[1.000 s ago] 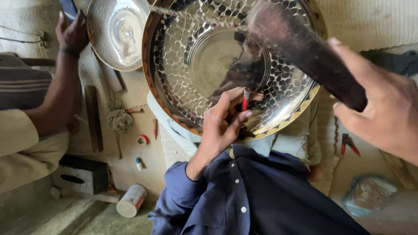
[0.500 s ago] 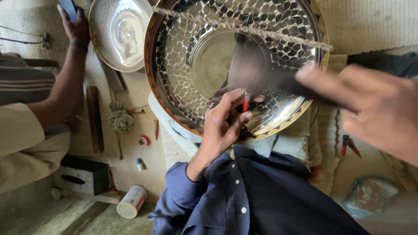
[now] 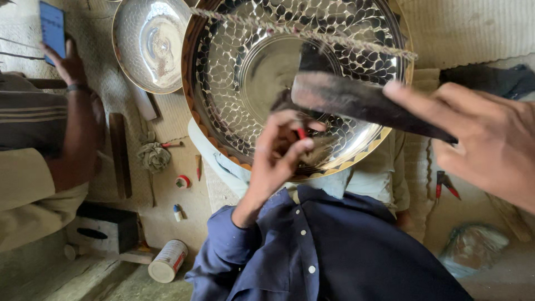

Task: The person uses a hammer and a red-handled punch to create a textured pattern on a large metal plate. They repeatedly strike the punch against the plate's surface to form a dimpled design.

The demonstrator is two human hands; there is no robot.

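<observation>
A large round metal tray (image 3: 223, 111) with a scale-like hammered pattern and a plain centre rests against my lap. My left hand (image 3: 276, 161), in a dark blue sleeve, pinches a small red-tipped punch (image 3: 301, 134) against the tray's lower patterned band. My right hand (image 3: 485, 134) grips a dark hammer (image 3: 356, 100), whose head hangs just above the punch and my left fingers. A twisted cord (image 3: 306, 34) stretches across the tray's upper part.
A second, smaller metal dish (image 3: 150, 44) lies at the upper left. Another person sits at the left with a blue phone (image 3: 53, 28) in hand. On the mat lie a wooden stick (image 3: 118, 156), a rag ball (image 3: 153, 156), a tin can (image 3: 167, 261), a black box (image 3: 103, 228) and red-handled pliers (image 3: 446, 184).
The hammer in my right hand has swung down and left, from high across the tray to just above the punch. My left hand has stayed on the punch.
</observation>
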